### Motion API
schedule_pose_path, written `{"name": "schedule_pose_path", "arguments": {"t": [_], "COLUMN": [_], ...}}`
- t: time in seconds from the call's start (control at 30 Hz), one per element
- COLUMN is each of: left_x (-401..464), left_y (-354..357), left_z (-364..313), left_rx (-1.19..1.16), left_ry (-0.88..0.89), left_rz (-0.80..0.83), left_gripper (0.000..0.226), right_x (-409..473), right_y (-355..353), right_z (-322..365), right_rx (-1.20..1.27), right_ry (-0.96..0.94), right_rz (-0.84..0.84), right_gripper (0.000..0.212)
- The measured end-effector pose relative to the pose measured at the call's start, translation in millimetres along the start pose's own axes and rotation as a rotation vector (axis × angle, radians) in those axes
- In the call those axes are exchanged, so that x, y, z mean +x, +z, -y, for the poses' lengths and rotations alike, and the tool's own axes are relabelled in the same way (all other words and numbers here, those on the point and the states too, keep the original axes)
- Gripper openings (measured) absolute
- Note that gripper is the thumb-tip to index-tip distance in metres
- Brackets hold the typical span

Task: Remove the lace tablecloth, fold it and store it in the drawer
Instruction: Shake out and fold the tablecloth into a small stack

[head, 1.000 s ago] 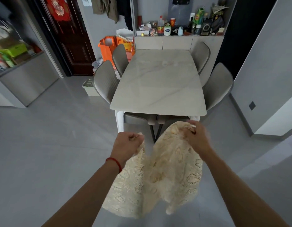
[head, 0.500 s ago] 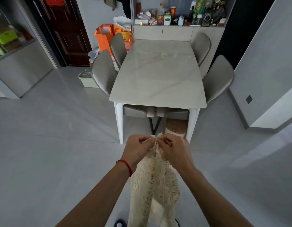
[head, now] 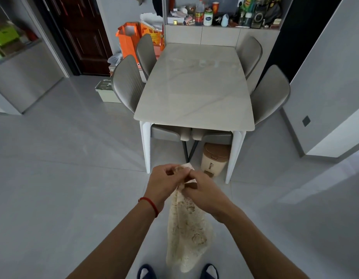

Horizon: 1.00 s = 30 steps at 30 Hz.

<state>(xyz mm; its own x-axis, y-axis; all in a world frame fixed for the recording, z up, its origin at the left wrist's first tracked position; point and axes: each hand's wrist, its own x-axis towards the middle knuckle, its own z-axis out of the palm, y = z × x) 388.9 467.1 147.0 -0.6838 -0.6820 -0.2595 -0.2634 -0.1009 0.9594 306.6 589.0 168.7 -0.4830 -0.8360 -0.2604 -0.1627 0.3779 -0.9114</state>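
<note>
Two hands, left hand (head: 161, 183) and right hand (head: 204, 193), meet at centre, pinching the top of a cream lace tablecloth (head: 187, 228) that hangs limp toward 6 o'clock, seemingly doubled over. At 12 o'clock stands a smooth, marble-veined, round-cornered bench (head: 194, 91).

Lace tablecloth (head: 187, 228): cream, openwork floral pattern, semi-sheer. Off the desk, held in mid-air in front of the desk's near edge. Gathered lengthwise into one narrow hanging strip, top edges bunched together at the upper end, the rest draping straight down. Widens slightly toward the bottom; lower hem ends just above the floor. Fold layers can't be counted.
</note>
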Motion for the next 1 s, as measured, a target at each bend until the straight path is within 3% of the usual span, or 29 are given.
{"name": "schedule_pose_path", "arguments": {"t": [0.1,0.3,0.37,0.43,0.5,0.57,0.63,0.7,0.83,0.9,1.0], "left_x": [6.1,23.1,29.4,32.7,33.6,31.1,28.0,23.5,15.0,13.5,21.1], "left_y": [-1.9,-7.7,-15.1,-28.0,-45.2,-61.0,-70.1,-73.0,-80.6,-90.6,-118.1], "left_z": [-6.7,-19.1,-27.4,-38.7,-51.9,-70.5,-91.5,-112.1,-135.5,-139.9,-140.5], "left_rx": [-0.003,0.223,0.348,0.438,0.432,0.407,0.409,0.446,0.449,0.414,0.342], "left_ry": [-0.004,0.122,0.199,0.277,0.336,0.402,0.462,0.507,0.551,0.536,0.484], "left_rz": [0.016,-0.112,-0.135,-0.105,-0.073,-0.095,-0.118,-0.126,-0.175,-0.22,-0.384], "left_gripper": [0.007,0.012,0.015,0.024,0.026,0.024,0.025,0.022,0.025,0.028,0.026], "right_x": [-5.4,-0.1,6.9,18.0,32.4,48.4,62.6,72.3,85.1,85.9,79.0], "right_y": [3.8,13.1,9.5,0.3,-14.9,-29.5,-31.3,-18.3,19.3,28.1,20.6], "right_z": [-3.2,-12.3,-19.1,-28.9,-48.7,-72.5,-91.2,-96.9,-106.7,-116.7,-132.0], "right_rx": [0.322,0.543,0.446,0.303,0.183,0.132,0.093,0.046,-0.337,-0.526,-0.688], "right_ry": [-0.007,-0.13,-0.144,-0.089,0.05,0.264,0.465,0.533,0.371,0.405,0.383], "right_rz": [0.121,0.175,0.127,-0.046,-0.259,-0.361,-0.295,-0.193,-0.203,-0.182,-0.086], "right_gripper": [0.06,0.084,0.074,0.052,0.031,0.021,0.031,0.045,0.054,0.056,0.078]}}
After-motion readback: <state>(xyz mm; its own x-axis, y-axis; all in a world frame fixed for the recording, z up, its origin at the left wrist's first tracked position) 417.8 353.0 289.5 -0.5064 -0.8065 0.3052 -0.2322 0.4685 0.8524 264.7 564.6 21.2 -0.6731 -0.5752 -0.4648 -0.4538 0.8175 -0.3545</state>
